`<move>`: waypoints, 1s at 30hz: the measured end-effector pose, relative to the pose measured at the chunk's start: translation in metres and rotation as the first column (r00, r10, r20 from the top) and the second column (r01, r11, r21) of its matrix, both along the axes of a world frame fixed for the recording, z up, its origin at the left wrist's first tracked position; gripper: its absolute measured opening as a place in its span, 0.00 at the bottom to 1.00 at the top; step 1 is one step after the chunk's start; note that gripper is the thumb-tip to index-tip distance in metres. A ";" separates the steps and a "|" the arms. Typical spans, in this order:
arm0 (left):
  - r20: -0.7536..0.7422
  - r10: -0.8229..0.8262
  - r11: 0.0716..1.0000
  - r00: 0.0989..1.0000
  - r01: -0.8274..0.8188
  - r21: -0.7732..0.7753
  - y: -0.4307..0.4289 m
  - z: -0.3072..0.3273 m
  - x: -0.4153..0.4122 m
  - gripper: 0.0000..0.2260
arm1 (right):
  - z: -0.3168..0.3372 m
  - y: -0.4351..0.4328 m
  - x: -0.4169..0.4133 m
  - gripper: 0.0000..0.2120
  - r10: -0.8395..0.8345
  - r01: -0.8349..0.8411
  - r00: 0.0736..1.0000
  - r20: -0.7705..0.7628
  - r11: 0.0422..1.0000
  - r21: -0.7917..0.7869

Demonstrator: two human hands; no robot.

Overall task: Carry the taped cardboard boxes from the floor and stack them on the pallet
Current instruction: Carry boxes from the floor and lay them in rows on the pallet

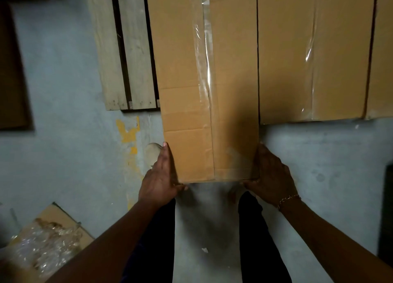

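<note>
The left hand (161, 176) and the right hand (270, 176) grip the near end of the held box (208, 91), one hand on each long side. The left fingers lie flat along the left wall, with the thumb hooked round the near corner. The right fingers wrap the right wall, with the thumb along the near bottom edge. The held box is sealed with clear tape along its top seam. Most of it lies over the pallet (136, 48), and its near end overhangs the floor (63, 134). Whether it rests on the slats cannot be determined. Its right side runs just beside the second box (287, 59), which sits on the pallet next to a third box (382, 70). A shoe (153, 153) shows beside the left hand.
</note>
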State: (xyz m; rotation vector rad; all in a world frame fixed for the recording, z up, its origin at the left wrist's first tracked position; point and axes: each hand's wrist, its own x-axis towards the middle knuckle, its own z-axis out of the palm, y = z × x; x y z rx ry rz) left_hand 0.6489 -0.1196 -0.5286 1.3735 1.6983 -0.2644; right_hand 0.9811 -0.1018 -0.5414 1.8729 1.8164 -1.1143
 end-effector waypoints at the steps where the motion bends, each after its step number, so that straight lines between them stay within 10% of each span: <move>1: -0.013 -0.009 1.000 1.000 0.009 0.013 -0.002 -0.002 0.001 0.66 | -0.001 -0.003 0.000 0.64 0.035 -0.037 0.999 0.033 0.998 0.053; 14: -0.072 0.009 0.994 0.997 -0.001 0.109 0.015 -0.004 0.002 0.59 | -0.004 0.004 0.000 0.53 0.084 -0.217 0.942 0.326 0.893 0.395; 30: -0.087 0.047 0.979 0.995 -0.029 0.201 0.087 -0.004 -0.002 0.55 | -0.002 0.092 -0.007 0.62 0.068 -0.204 0.944 0.323 0.888 0.411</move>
